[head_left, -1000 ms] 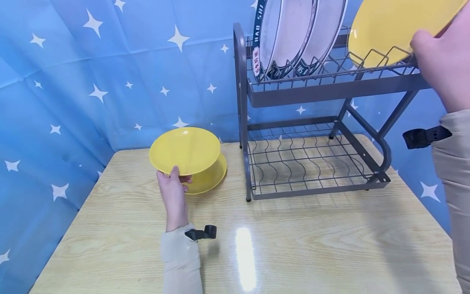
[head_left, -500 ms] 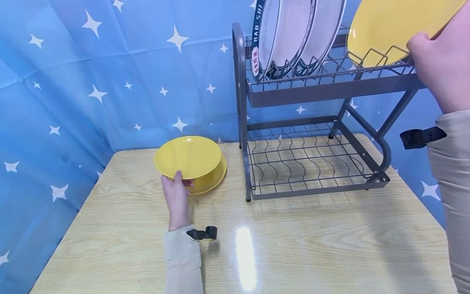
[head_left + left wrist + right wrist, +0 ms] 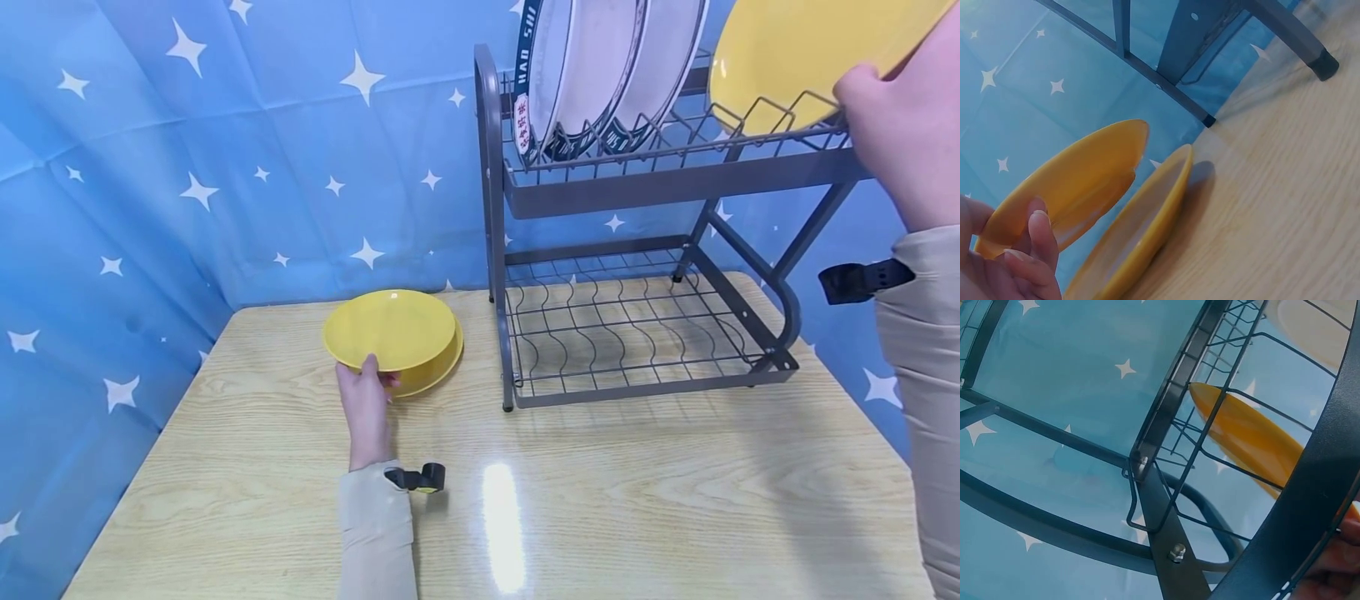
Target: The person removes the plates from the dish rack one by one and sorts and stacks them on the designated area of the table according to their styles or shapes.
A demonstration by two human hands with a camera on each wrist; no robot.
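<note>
My left hand (image 3: 365, 408) pinches the near rim of a yellow plate (image 3: 390, 329), thumb on top and fingers below. That plate hovers just above a second yellow plate (image 3: 431, 375), which lies on the table; the left wrist view shows a gap between the held plate (image 3: 1085, 169) and the lower plate (image 3: 1147, 237). At the upper right, my right hand (image 3: 911, 125) grips the edge of another yellow plate (image 3: 795, 58), which stands tilted in the rack's top tier. In the right wrist view this plate (image 3: 1257, 434) shows behind the wires, and only some fingertips (image 3: 1335, 556) are visible.
A dark metal two-tier dish rack (image 3: 645, 196) stands at the table's back right. Several white plates (image 3: 600, 75) with dark green rims lean upright at its top left. Its lower wire shelf (image 3: 622, 321) sits near the wooden table (image 3: 600, 500). A blue starry curtain (image 3: 262, 150) hangs behind.
My left hand has lowered its yellow plate and shifted it slightly right, closer over the plate on the table. My right hand keeps its grip with hardly any movement.
</note>
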